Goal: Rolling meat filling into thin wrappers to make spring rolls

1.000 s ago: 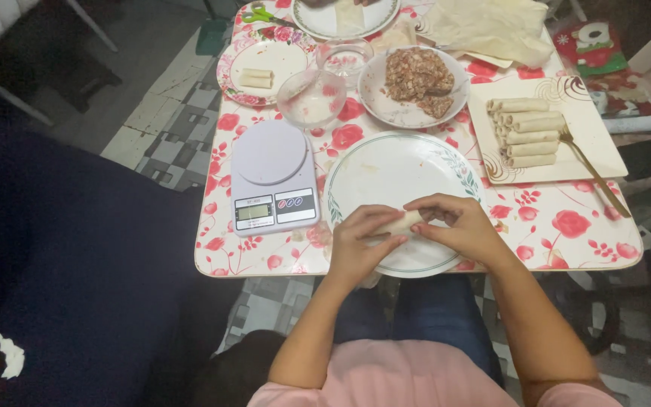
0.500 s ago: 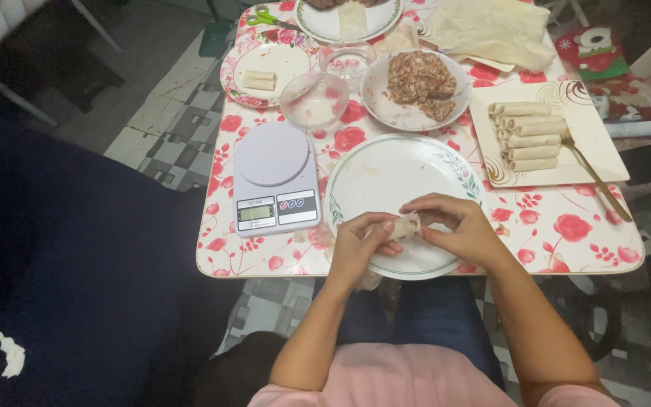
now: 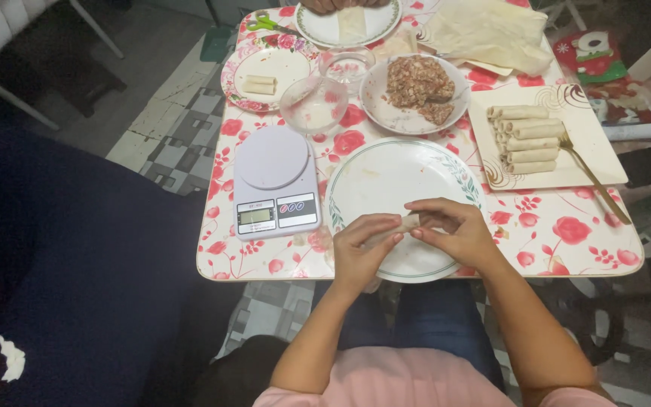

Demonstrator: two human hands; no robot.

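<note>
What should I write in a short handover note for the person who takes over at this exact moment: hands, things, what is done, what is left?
Left hand and right hand: both pinch one thin roll of wrapper between the fingertips, over the near edge of the white plate.
Around them: kitchen scale left of the plate; bowl of brown filling behind it; stack of wrappers at the far right.
Done: a row of finished rolls on the rectangular tray, with a fork beside them; two more on the flowered plate.
Left: the roll in hand is not yet set down; filling and wrappers remain.
</note>
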